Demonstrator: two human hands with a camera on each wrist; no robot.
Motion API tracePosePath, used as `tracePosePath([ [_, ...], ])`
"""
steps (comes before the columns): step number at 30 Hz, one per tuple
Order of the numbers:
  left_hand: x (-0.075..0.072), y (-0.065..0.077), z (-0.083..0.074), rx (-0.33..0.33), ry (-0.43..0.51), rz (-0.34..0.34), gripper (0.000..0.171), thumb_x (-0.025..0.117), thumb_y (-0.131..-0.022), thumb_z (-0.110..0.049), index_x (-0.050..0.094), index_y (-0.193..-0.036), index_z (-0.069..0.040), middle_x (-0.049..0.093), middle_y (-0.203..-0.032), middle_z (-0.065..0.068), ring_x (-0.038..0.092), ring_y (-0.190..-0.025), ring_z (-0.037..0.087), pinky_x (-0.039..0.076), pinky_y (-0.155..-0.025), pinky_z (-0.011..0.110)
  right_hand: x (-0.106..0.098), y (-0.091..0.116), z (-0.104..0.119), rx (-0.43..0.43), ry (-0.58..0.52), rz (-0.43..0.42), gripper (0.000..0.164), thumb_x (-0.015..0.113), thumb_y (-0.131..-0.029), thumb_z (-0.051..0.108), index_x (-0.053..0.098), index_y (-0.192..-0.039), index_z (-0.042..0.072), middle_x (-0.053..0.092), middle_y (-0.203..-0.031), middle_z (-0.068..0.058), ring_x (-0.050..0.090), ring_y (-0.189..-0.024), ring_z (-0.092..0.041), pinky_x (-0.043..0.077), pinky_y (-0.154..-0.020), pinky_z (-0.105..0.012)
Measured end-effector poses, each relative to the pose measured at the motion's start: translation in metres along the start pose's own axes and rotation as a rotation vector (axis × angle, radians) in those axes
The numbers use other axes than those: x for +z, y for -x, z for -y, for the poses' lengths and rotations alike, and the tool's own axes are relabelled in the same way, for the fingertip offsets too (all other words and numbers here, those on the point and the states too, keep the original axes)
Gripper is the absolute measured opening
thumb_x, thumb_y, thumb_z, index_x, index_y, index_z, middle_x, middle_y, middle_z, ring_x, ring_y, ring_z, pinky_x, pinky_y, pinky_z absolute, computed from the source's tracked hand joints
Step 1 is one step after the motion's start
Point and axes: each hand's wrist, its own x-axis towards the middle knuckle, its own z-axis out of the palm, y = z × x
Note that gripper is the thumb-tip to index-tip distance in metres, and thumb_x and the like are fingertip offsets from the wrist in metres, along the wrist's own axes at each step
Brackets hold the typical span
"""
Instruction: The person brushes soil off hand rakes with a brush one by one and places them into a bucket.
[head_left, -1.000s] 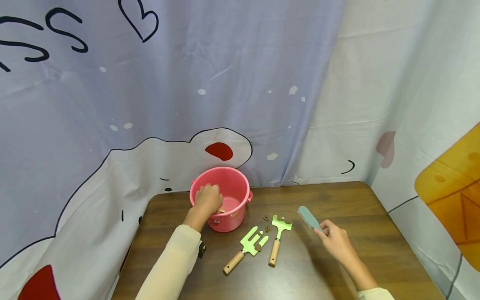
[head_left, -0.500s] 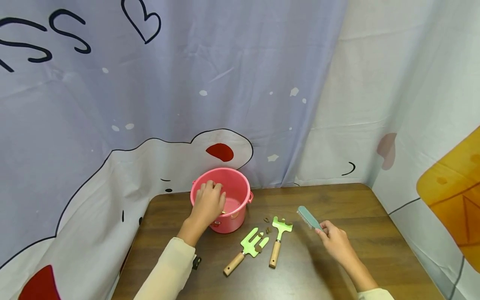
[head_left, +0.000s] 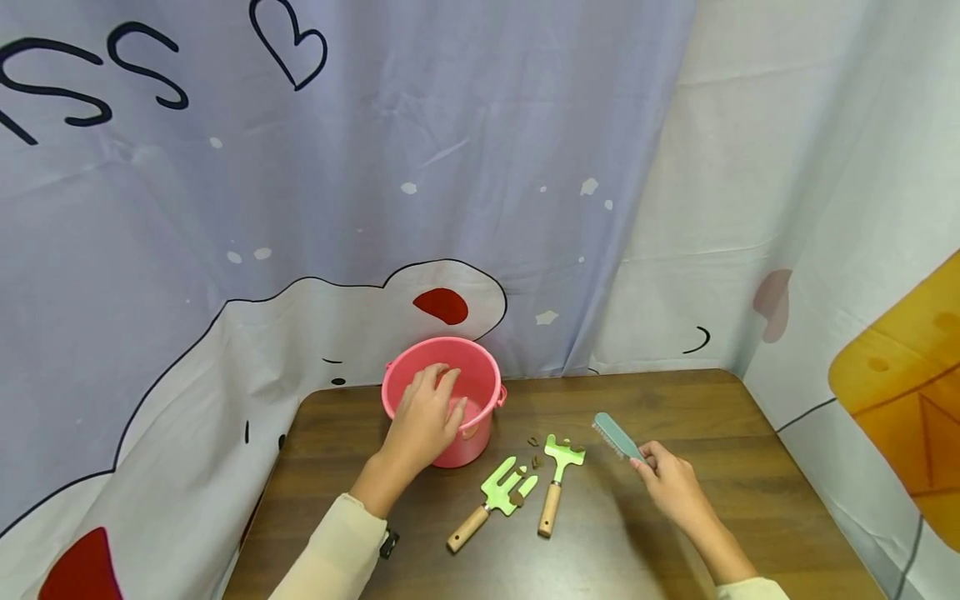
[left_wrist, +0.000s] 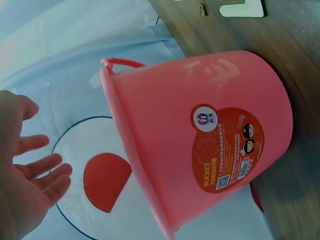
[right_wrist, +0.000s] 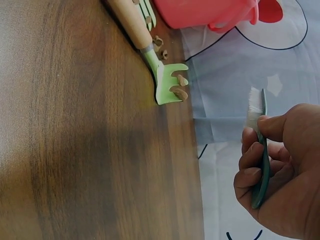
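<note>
My left hand (head_left: 429, 417) is over the near rim of a pink bucket (head_left: 468, 433), its fingers spread and loosely bent, with nothing in them. In the left wrist view the bucket (left_wrist: 175, 130) shows a red label, and the hand (left_wrist: 30, 175) stands apart from its rim. My right hand (head_left: 671, 483) grips a small green brush (head_left: 618, 435) with white bristles, raised above the table. The right wrist view shows the fingers wrapped round the brush handle (right_wrist: 261, 175). A green fork (head_left: 501, 487) and a green rake (head_left: 558, 467), both wooden-handled, lie between the hands.
Small brown crumbs (head_left: 536, 461) lie on and around the heads of the two tools. The brown wooden table (head_left: 637, 542) ends at a printed curtain (head_left: 525, 208) behind the bucket. A black device (head_left: 388, 543) is at the left wrist.
My left hand has risen from inside the bucket and drawn back toward the near rim, its fingers spreading. The right hand with the brush has hardly moved.
</note>
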Motion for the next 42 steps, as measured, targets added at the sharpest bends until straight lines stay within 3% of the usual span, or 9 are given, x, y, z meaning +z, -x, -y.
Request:
tracePosePath([
  [10, 0.002, 0.011, -0.014, 0.178, 0.061, -0.080, 0.052, 0.081, -0.084, -0.020, 0.065, -0.131, -0.003, 0.064, -0.133, 0.016, 0.061, -0.123, 0.032, 0.055, -0.100, 0.048, -0.001, 0.001, 0.001, -0.007, -0.007, -0.002, 0.020, 0.064, -0.100, 0.014, 0.063, -0.111, -0.003, 0.071, -0.091, -0.011, 0.058, -0.072, -0.017, 0.047, -0.061, -0.028],
  [17, 0.012, 0.026, -0.018, 0.311, 0.165, -0.179, 0.041, 0.077, -0.084, -0.014, 0.068, -0.121, -0.001, 0.066, -0.122, 0.015, 0.064, -0.111, 0.028, 0.057, -0.096, 0.042, -0.003, 0.001, 0.001, -0.008, -0.014, -0.017, 0.018, 0.065, -0.100, 0.014, 0.063, -0.109, -0.001, 0.071, -0.090, -0.011, 0.056, -0.072, -0.017, 0.045, -0.061, -0.029],
  [23, 0.020, 0.039, -0.022, 0.402, 0.178, -0.240, 0.029, 0.069, -0.088, -0.013, 0.069, -0.114, 0.000, 0.067, -0.111, 0.012, 0.066, -0.100, 0.025, 0.057, -0.091, 0.035, -0.002, 0.001, -0.001, 0.003, -0.012, 0.003, 0.020, 0.064, -0.100, 0.014, 0.062, -0.112, -0.002, 0.072, -0.094, -0.013, 0.058, -0.074, -0.018, 0.047, -0.062, -0.029],
  [28, 0.031, 0.052, -0.024, 0.441, 0.155, -0.218, 0.023, 0.065, -0.090, -0.015, 0.068, -0.109, -0.002, 0.067, -0.107, 0.008, 0.066, -0.095, 0.020, 0.057, -0.087, 0.033, -0.002, 0.001, -0.002, -0.005, -0.017, 0.001, 0.020, 0.065, -0.100, 0.014, 0.063, -0.112, -0.002, 0.071, -0.092, -0.012, 0.058, -0.073, -0.017, 0.046, -0.061, -0.029],
  [34, 0.049, 0.070, -0.021, 0.455, 0.126, -0.174, 0.024, 0.070, -0.082, -0.014, 0.068, -0.104, -0.005, 0.066, -0.101, 0.004, 0.065, -0.089, 0.016, 0.055, -0.081, 0.030, -0.004, 0.000, -0.002, -0.009, -0.014, -0.017, 0.019, 0.065, -0.100, 0.014, 0.063, -0.110, -0.002, 0.070, -0.088, -0.008, 0.055, -0.070, -0.015, 0.044, -0.060, -0.028],
  [38, 0.063, 0.082, -0.018, 0.433, 0.069, -0.094, 0.026, 0.075, -0.080, -0.019, 0.068, -0.103, -0.008, 0.065, -0.098, 0.000, 0.062, -0.087, 0.014, 0.054, -0.078, 0.027, -0.004, -0.001, -0.001, -0.011, -0.011, -0.011, 0.020, 0.065, -0.101, 0.015, 0.063, -0.111, -0.003, 0.070, -0.088, -0.008, 0.054, -0.070, -0.015, 0.044, -0.059, -0.027],
  [42, 0.077, 0.097, -0.014, 0.377, -0.020, 0.035, 0.027, 0.078, -0.081, -0.026, 0.069, -0.101, -0.011, 0.063, -0.095, -0.002, 0.059, -0.085, 0.014, 0.053, -0.077, 0.028, -0.004, -0.002, -0.001, -0.010, -0.014, -0.003, 0.019, 0.065, -0.101, 0.015, 0.063, -0.110, -0.002, 0.069, -0.087, -0.007, 0.052, -0.069, -0.014, 0.042, -0.058, -0.027],
])
